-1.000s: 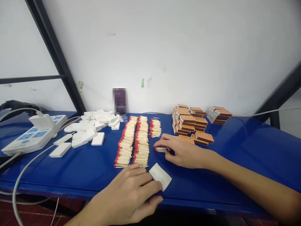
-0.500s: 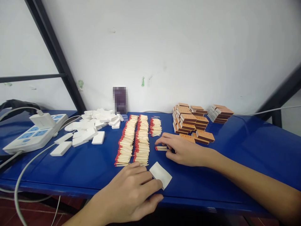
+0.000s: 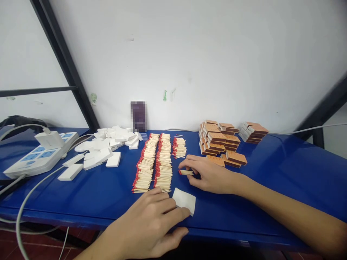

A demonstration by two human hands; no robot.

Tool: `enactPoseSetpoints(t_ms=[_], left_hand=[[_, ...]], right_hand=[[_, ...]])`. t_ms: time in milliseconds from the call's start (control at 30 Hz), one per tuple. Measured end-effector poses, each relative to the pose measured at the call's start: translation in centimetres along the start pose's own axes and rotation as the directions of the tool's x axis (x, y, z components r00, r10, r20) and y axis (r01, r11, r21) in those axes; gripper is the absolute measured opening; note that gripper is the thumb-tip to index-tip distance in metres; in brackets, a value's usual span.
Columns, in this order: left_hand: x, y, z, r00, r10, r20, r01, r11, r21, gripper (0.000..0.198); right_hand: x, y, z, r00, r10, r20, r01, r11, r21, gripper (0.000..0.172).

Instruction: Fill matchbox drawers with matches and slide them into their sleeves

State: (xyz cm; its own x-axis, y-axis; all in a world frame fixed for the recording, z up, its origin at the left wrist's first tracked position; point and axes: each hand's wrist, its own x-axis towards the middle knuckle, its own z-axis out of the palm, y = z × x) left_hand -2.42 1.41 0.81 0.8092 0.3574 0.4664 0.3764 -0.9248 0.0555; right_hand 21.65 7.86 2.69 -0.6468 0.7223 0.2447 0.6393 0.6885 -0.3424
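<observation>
Centrally, small match bunch [image 3: 185, 172]: laid on the blue table [image 3: 284, 180], its red heads turned left; it is framed between the curled fingers and the thumb of the right hand [image 3: 207, 174], at the fingertips rather than under the palm.
Right-hand grip: fingers bent over the far side of the bunch, thumb set at the near side; whether the sticks are squeezed or only fenced in cannot be told.
Short match row [image 3: 179, 147]: placed just beyond the right fingers, its red heads also turned left.
White paper [image 3: 184, 200]: laid nearer the table edge than the bunch, one corner covered by the left index finger.
Left hand [image 3: 151, 222]: held palm down, with the thumb spread away from the index finger and nothing pinched between them.
Long match rows [image 3: 163, 162]: two, ranged side by side left of the bunch; their near ends are partly overlapped by the left fingers in this view.
Matchboxes [image 3: 217, 139]: piled beyond the right hand, with a smaller stack set apart farther right.
White pieces [image 3: 108, 142]: heaped left of the long rows.
Power strip [image 3: 35, 159]: laid at far left, with a white charger [image 3: 49, 139] plugged in.
</observation>
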Motion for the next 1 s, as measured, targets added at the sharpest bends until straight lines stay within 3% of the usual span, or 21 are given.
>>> enactPoseSetpoints(t_ms=[233, 400, 700, 1000], left_hand=[[0.2, 0.0, -0.1, 1.0, 0.012, -0.004, -0.012, 1.0, -0.004, 0.022], [0.4, -0.1, -0.1, 1.0, 0.016, 0.004, -0.016, 1.0, 0.003, 0.021], [0.2, -0.1, 0.0, 1.0, 0.014, -0.014, -0.014, 1.0, 0.004, 0.019], [0.2, 0.0, 0.0, 1.0, 0.011, -0.009, -0.011, 1.0, 0.002, 0.019]], right_hand=[[1.8, 2.6, 1.0, 0.987, 0.047, -0.152, -0.068, 0.989, -0.134, 0.026], [2.9, 3.7, 1.3, 0.99, 0.065, -0.128, -0.085, 0.984, -0.154, 0.025], [3.2, 3.2, 1.0, 0.988, 0.079, -0.136, -0.098, 0.985, -0.141, 0.014], [2.8, 3.5, 1.1, 0.992, 0.052, -0.114, -0.064, 0.992, -0.111, 0.017]])
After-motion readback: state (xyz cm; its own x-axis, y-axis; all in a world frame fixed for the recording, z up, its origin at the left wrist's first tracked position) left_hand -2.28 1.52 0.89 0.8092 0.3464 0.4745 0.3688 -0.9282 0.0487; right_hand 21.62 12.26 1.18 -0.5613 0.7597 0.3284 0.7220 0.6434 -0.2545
